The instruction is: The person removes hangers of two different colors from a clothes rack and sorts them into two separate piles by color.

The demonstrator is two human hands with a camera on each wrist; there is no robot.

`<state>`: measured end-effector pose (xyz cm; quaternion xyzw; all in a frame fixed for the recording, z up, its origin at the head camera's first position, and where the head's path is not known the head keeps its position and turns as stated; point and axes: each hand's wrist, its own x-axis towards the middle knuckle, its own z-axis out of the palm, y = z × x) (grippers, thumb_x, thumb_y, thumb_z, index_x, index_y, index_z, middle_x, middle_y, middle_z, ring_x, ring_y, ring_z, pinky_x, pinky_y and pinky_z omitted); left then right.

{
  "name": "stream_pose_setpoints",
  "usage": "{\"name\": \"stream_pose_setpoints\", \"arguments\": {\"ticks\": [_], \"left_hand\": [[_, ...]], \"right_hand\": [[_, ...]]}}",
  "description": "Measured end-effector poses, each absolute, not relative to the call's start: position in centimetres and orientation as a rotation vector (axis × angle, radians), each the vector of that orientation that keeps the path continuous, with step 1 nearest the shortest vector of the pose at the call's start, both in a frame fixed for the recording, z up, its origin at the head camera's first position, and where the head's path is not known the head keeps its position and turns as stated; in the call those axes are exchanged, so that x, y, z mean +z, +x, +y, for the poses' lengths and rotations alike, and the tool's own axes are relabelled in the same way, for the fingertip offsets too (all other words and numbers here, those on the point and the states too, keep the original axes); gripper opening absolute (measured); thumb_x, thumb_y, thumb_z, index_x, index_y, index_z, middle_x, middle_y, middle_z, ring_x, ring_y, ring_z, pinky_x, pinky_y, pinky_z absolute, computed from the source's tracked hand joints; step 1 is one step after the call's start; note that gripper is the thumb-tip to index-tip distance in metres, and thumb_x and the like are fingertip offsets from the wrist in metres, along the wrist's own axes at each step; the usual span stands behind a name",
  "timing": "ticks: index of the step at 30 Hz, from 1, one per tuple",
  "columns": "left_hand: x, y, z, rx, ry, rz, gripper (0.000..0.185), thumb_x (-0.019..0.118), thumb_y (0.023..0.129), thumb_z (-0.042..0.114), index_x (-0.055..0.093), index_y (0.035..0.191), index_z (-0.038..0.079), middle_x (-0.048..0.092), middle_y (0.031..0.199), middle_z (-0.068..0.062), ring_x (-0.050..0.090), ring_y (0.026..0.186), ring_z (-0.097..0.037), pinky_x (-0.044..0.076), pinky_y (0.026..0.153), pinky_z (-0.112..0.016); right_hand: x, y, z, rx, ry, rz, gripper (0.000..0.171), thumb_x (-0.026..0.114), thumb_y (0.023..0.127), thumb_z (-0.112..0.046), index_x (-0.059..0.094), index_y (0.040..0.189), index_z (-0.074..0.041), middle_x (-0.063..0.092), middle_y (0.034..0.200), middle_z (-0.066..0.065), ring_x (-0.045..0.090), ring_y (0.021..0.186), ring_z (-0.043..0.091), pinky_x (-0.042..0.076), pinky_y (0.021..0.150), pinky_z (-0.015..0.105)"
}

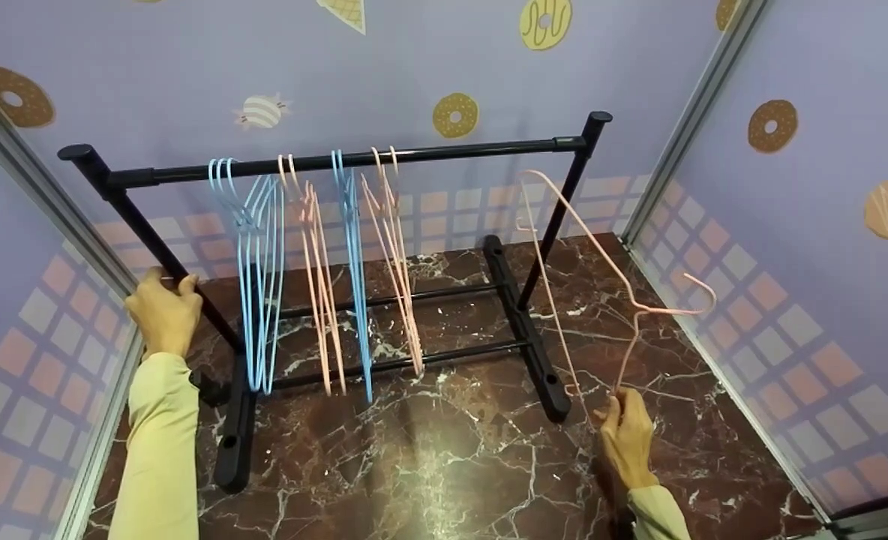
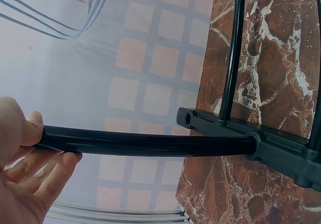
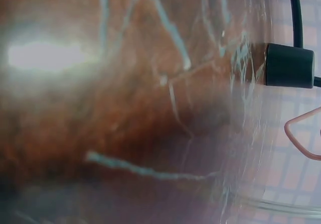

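A black clothes rack (image 1: 481, 153) stands on the floor, its left upright post (image 2: 145, 142) gripped by my left hand (image 1: 163, 313) about halfway up. In the left wrist view, the fingers and thumb wrap that post. To the right of the rack, my right hand (image 1: 630, 435) pinches a pink hanger (image 1: 665, 310) by its lower part; its hook points right. The hanger is tilted and off the bar. From the top bar hang blue hangers (image 1: 253, 300) at left, then pink hangers (image 1: 322, 315), blue hangers (image 1: 358, 300) and pink hangers (image 1: 399, 292). My right hand is outside the right wrist view.
Dark red marbled floor (image 1: 444, 457) lies under the rack. Purple patterned walls (image 1: 384, 67) enclose it at the back and both sides. The rack's right foot (image 1: 526, 337) lies left of the held hanger; its left foot (image 1: 235, 442) reaches forward.
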<state>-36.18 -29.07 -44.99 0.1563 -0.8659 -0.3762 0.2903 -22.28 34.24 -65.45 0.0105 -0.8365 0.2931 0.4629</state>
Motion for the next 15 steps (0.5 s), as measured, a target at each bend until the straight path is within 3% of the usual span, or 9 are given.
{"name": "stream_pose_setpoints", "arguments": {"ticks": [5, 12, 15], "left_hand": [[-45.05, -36.15, -29.12, -1.014, 0.423, -2.314, 0.028, 0.065, 0.096, 0.014, 0.068, 0.113, -0.008, 0.072, 0.109, -0.031, 0.063, 0.108, -0.053, 0.041, 0.101, -0.056], [-45.13, -36.18, -29.08, -1.021, 0.426, -2.311, 0.028, 0.066, 0.095, 0.014, 0.067, 0.112, -0.009, 0.071, 0.11, -0.031, 0.062, 0.11, -0.053, 0.041, 0.102, -0.056], [-45.12, -36.15, -29.11, -1.035, 0.425, -2.311, 0.029, 0.066, 0.095, 0.014, 0.067, 0.113, -0.008, 0.071, 0.11, -0.031, 0.061, 0.111, -0.053, 0.04, 0.103, -0.055]], "right_hand": [[-65.65, -22.17, 34.15, 0.788, -0.065, -2.022, 0.009, 0.064, 0.087, 0.013, 0.062, 0.094, 0.008, 0.064, 0.08, 0.016, 0.062, 0.069, 0.027, 0.047, 0.065, 0.026], [-65.58, -21.97, 34.16, 1.004, -0.282, -2.008, 0.002, 0.059, 0.096, 0.004, 0.061, 0.094, 0.004, 0.07, 0.08, 0.018, 0.058, 0.068, -0.011, 0.041, 0.066, 0.008], [-65.3, -21.96, 34.29, 1.101, -0.369, -2.03, 0.006, 0.058, 0.099, -0.001, 0.061, 0.097, 0.003, 0.071, 0.082, 0.021, 0.06, 0.065, -0.014, 0.043, 0.064, 0.005]]}}
